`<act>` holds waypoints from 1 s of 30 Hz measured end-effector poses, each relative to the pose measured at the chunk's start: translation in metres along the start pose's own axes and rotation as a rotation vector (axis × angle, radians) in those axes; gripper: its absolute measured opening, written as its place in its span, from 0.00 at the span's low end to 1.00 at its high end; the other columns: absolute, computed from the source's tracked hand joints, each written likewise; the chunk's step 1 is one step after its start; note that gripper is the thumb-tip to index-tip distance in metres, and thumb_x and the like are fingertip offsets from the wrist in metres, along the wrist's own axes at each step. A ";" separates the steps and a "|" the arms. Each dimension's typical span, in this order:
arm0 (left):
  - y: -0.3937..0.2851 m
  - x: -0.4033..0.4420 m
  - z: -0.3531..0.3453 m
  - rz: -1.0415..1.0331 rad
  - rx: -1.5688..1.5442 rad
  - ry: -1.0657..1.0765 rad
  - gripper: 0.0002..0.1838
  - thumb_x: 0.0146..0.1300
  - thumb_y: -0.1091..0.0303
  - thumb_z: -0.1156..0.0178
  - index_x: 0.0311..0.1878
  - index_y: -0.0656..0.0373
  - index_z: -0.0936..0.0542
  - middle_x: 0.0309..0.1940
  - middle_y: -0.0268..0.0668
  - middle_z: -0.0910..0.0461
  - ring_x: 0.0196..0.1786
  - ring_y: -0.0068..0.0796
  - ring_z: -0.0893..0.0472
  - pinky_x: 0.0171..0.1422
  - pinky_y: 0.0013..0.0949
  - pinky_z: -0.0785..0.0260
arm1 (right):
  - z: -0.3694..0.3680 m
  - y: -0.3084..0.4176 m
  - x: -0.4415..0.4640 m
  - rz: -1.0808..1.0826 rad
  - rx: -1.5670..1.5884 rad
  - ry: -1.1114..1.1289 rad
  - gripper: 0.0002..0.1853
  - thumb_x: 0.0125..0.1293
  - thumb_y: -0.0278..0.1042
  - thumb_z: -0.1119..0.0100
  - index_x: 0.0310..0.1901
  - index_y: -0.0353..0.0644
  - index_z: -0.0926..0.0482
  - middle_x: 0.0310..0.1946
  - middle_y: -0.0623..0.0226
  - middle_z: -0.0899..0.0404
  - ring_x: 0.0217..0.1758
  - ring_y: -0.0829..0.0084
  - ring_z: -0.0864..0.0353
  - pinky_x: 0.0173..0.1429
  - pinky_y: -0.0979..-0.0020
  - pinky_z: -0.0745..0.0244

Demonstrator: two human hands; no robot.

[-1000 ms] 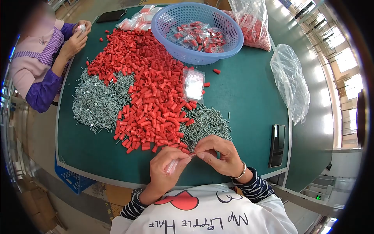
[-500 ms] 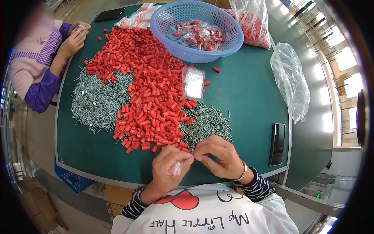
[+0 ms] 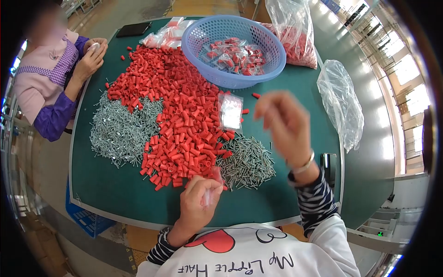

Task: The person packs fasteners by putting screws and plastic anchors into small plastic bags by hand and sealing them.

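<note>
Head view shows the person's left hand [image 3: 199, 197] closed low over the table's near side, pinching a small clear plastic bag with a reddish edge [image 3: 216, 174] at its fingertips, with more clear, crumpled plastic [image 3: 206, 198] tucked in its palm. That small bag stands just in front of the heap of red, ribbed plastic plugs [image 3: 184, 134] and beside the smaller pile of grey metal screws [image 3: 247, 162]. The right hand [image 3: 287, 124] hangs over the green tabletop [image 3: 230, 207], below the round blue perforated plastic basket [image 3: 235, 82]; its fingers look bent, but blur hides how far apart they are and whether they hold anything. Good handling here probably means pinching the thin film by its edge, lightly enough not to crease it, keeping the palmed plastic from slipping out, and holding the right wrist clear of the basket's rim.
</note>
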State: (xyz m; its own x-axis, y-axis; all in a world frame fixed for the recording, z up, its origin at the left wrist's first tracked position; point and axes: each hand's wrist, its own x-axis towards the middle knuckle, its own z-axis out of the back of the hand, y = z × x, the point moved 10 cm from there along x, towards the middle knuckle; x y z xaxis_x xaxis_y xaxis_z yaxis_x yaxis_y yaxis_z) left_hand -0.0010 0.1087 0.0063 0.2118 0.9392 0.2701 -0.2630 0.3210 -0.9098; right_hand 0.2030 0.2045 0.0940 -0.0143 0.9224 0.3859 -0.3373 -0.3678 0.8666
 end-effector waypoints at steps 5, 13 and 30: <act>0.010 0.002 0.001 0.140 -0.279 0.006 0.05 0.66 0.74 0.34 0.41 0.62 0.20 0.33 0.35 0.24 0.34 0.23 0.25 0.38 0.27 0.33 | 0.002 0.012 0.023 -0.045 0.232 0.102 0.15 0.71 0.31 0.38 0.56 0.34 0.21 0.45 0.69 0.17 0.38 0.83 0.24 0.43 0.80 0.28; 0.004 0.004 -0.005 0.190 -0.379 0.155 0.04 0.68 0.73 0.37 0.42 0.62 0.20 0.32 0.32 0.26 0.32 0.21 0.28 0.37 0.24 0.35 | -0.097 -0.035 -0.095 -0.461 0.569 0.854 0.12 0.69 0.34 0.33 0.49 0.36 0.16 0.38 0.70 0.15 0.36 0.84 0.21 0.39 0.78 0.25; 0.039 -0.010 -0.013 0.486 -0.882 -0.269 0.15 0.78 0.54 0.47 0.42 0.58 0.30 0.33 0.29 0.32 0.34 0.19 0.31 0.35 0.24 0.36 | -0.095 -0.021 -0.124 -0.438 0.190 0.502 0.14 0.63 0.37 0.28 0.43 0.36 0.17 0.31 0.68 0.16 0.30 0.80 0.20 0.34 0.76 0.24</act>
State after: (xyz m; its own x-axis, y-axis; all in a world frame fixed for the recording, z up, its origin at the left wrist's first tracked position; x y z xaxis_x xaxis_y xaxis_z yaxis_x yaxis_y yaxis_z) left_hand -0.0014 0.1107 -0.0356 0.0224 0.9743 -0.2242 0.5402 -0.2005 -0.8173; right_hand 0.1219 0.1093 -0.0018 -0.3641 0.9165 -0.1660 -0.2413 0.0794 0.9672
